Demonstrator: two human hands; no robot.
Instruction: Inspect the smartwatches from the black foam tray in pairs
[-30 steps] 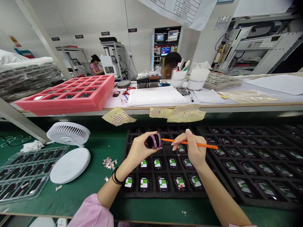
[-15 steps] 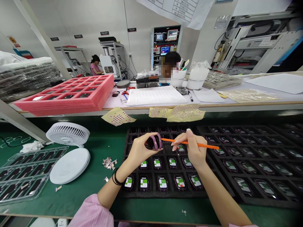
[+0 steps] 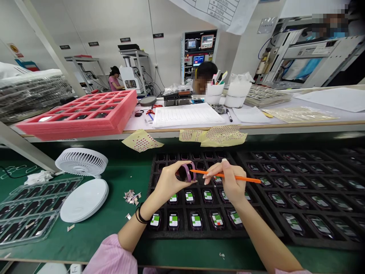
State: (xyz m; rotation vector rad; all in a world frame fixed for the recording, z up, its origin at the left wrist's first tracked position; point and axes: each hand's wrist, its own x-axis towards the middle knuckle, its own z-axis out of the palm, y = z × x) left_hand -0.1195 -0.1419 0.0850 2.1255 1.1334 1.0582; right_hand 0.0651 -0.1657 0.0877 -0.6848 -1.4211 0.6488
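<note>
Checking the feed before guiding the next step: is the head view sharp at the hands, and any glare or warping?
Head view: the left hand on the purple-banded watch and the right hand on the orange pen look sharp; glare streaks the clear plastic tray; wide-angle warping bends the green bench.

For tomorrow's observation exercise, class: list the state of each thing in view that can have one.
Left hand: gripping watch
Purple watch: held above tray
Right hand: pinching stick
Orange stick: tip at watch
Black foam tray: holding rows of watches
Pink foam tray: on upper bench
</note>
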